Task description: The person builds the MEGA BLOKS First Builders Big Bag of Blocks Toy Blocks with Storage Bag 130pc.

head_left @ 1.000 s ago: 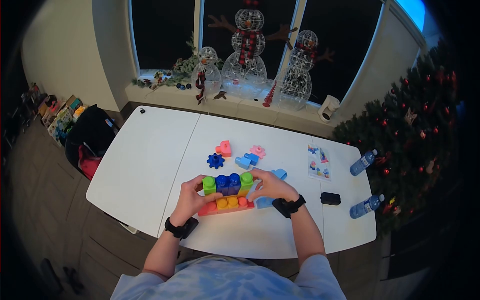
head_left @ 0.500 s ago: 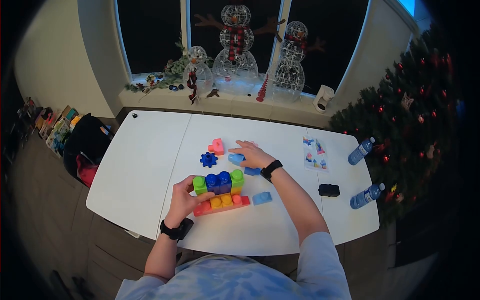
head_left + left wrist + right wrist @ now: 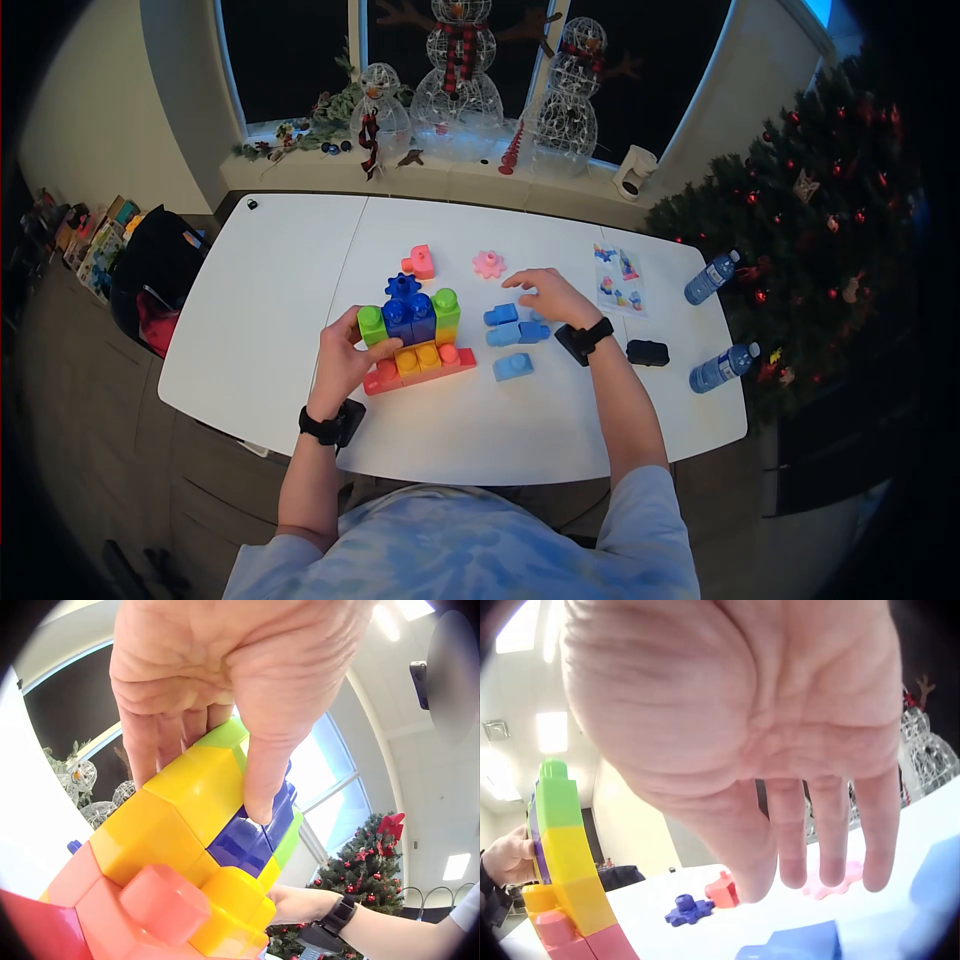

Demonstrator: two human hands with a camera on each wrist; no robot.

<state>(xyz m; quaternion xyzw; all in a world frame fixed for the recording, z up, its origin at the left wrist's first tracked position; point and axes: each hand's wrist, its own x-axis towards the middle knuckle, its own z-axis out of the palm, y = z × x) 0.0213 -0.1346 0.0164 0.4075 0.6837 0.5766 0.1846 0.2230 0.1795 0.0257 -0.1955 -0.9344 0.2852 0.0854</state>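
Two hands of mine over the white table [image 3: 260,300], one gripping, one empty. Left hand [image 3: 340,365] wraps the left end of the block structure [image 3: 418,358]: thumb pressed to the dark blue blocks [image 3: 238,841] in front, fingers on the far side. Right hand [image 3: 548,297] is open and holds nothing, fingers straight and a little apart, palm over the table near the light blue blocks [image 3: 517,333].

Block structure stands on the table in front of me, left of the light blue blocks. Red row at the base; orange-yellow studs and reddish studs along its near side; above, a wall with a green block at each end, dark blue pair between, yellow under the green at the right end.

Behind it: dark blue gear [image 3: 403,287], on the table, near the coral block [image 3: 419,262]. Pink gear [image 3: 489,264] to the right of that. Another light blue piece [image 3: 513,367] lies nearer me, apart from the others.

Farther right, a picture sheet [image 3: 620,280], flat; black case [image 3: 648,352] nearer me; two water bottles [image 3: 712,278] at the right end. Decorated tree [image 3: 790,230] beyond that end. Three wire snowmen [image 3: 458,95] on the window ledge.
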